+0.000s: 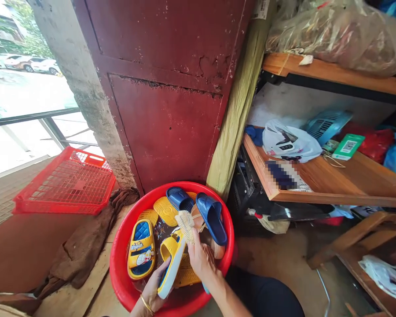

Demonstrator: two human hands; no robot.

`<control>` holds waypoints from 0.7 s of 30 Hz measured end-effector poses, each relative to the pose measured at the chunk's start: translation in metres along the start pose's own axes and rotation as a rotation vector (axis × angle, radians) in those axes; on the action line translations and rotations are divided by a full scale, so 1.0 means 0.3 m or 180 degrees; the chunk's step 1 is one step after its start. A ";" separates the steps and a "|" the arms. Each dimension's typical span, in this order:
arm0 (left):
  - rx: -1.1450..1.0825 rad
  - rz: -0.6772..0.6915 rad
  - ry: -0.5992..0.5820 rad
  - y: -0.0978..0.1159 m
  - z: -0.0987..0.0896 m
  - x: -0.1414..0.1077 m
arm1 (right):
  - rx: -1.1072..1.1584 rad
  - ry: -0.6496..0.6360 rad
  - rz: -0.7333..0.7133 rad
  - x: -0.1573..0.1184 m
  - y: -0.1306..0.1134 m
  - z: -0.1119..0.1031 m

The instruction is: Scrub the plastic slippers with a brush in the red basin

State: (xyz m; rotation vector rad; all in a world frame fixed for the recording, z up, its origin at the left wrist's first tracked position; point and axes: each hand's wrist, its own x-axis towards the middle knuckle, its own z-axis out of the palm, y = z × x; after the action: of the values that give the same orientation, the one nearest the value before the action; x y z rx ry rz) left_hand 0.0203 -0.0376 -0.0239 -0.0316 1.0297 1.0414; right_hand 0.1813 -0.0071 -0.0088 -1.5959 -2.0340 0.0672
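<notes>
left hand (154,287) grips a tilted yellow slipper (171,249); right hand (200,256), forearm slanting inward, clasps a brush (185,223) beyond the left hand.

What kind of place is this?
Probably a storage corner or a small workshop: there's a maroon door, a wooden shelf holding a white plastic bag, and parked cars outside.

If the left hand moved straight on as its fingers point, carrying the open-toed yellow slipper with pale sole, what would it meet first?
Beyond the yellow slipper, the left hand would probably first meet the pale oblong bristle brush held in the right hand; exact depth is unclear.
</notes>
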 end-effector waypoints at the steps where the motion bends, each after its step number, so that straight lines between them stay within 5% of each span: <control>1: 0.0013 0.0087 0.0025 0.006 -0.006 0.002 | 0.0054 0.0000 -0.0014 -0.006 -0.010 0.003; 6: 0.0421 0.0545 -0.0185 0.044 -0.038 0.021 | 0.0182 -0.0038 -0.0054 -0.201 -0.048 0.018; 10: 0.1510 0.1975 -0.0036 0.060 -0.086 0.070 | 0.0308 -0.0187 0.0249 -0.292 0.046 -0.035; 14: 0.2652 0.3231 0.0394 0.061 -0.134 0.125 | 0.0513 -0.0092 -0.0160 -0.206 0.067 -0.107; 18: 0.2829 0.3257 0.0375 0.042 -0.132 0.116 | 0.0320 -0.0072 -0.0613 -0.090 -0.030 -0.091; 21: 0.2542 0.3126 0.0369 0.033 -0.120 0.076 | -0.0097 0.0011 -0.0421 -0.059 -0.020 -0.061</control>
State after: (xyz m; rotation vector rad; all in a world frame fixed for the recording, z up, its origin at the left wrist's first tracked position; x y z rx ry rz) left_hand -0.0091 -0.0333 -0.0560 1.1743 1.5527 1.4114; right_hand 0.1867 -0.0304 0.0021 -1.4743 -2.1418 -0.0152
